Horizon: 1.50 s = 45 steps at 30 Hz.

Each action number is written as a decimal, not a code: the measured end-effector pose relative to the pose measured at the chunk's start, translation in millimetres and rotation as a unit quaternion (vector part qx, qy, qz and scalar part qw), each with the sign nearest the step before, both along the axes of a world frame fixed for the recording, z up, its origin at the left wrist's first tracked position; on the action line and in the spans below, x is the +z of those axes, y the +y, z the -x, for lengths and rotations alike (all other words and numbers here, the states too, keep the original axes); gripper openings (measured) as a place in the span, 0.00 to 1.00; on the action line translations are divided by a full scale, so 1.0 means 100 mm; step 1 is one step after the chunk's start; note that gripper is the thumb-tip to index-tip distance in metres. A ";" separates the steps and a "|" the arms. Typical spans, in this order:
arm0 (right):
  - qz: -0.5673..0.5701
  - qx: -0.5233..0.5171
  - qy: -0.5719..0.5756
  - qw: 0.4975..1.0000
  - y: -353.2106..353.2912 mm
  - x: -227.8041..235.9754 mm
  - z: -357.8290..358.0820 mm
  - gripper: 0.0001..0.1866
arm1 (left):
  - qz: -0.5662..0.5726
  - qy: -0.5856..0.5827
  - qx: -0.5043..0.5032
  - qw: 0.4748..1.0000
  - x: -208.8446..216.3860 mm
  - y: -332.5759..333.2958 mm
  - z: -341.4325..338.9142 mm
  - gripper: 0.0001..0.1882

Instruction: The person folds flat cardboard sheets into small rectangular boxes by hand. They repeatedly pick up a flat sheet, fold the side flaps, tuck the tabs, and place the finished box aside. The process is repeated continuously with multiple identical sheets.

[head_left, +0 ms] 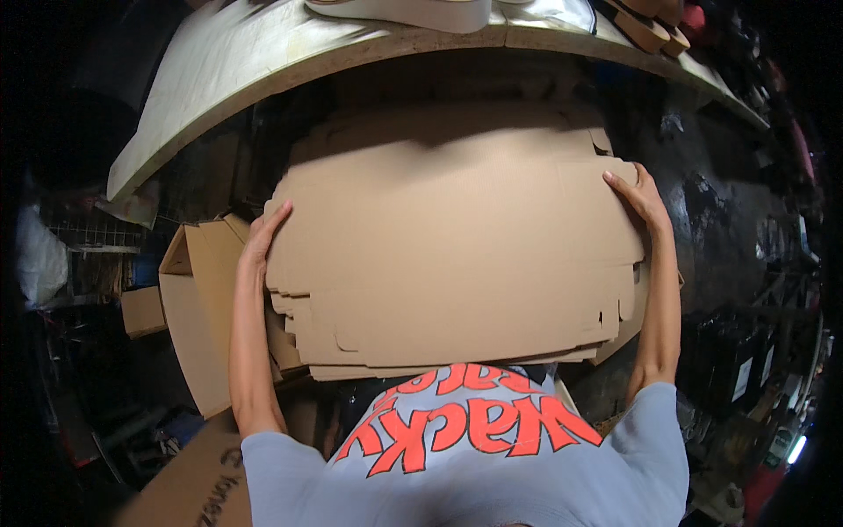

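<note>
A stack of flat cardboard sheets (457, 237) with die-cut flaps and slots lies in front of me, its near edge close to my shirt. At its left edge my left hand (266, 230) grips the cardboard, thumb on top and fingers hidden beneath. My right hand (639, 195) holds the upper right edge the same way, thumb over the top sheet. The sheets' edges are slightly uneven at the near side. A shadow falls across the far part of the stack.
Beyond the stack curves a pale table edge (290, 70) with a white-soled shoe (413, 12) and brown sandals (645, 28) on it. An open cardboard box (198, 303) stands to my left. Another printed carton (206, 474) sits lower left, and dark clutter lines the right side.
</note>
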State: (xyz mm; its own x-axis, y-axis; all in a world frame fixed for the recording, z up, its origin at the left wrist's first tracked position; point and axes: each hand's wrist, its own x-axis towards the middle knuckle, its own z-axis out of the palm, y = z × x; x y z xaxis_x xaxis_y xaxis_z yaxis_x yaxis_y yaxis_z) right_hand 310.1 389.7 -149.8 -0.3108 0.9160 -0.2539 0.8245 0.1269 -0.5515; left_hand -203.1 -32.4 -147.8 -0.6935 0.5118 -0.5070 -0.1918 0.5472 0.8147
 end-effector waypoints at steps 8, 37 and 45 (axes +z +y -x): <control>-0.392 0.182 -0.129 0.893 -1.08 0.35 1.04 0.52 | 0.130 0.558 -0.130 0.809 0.13 0.54 -0.39 0.56; -0.097 0.307 -0.088 0.943 0.18 -0.23 2.63 0.44 | 0.092 0.246 -0.448 0.855 0.03 2.68 -0.95 0.62; -0.151 0.375 -0.157 0.901 0.39 -0.53 2.81 0.37 | -0.009 0.229 -0.438 0.869 -0.37 2.78 -0.79 0.57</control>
State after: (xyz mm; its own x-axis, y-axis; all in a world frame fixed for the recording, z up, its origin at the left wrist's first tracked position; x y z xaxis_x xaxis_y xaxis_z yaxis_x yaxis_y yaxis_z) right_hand 28.8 428.6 -202.6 -0.8274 0.5201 -0.2117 0.5537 0.8185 -0.1531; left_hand -123.7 245.3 -184.5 -0.1598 0.9505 -0.2664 0.6390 0.3054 0.7060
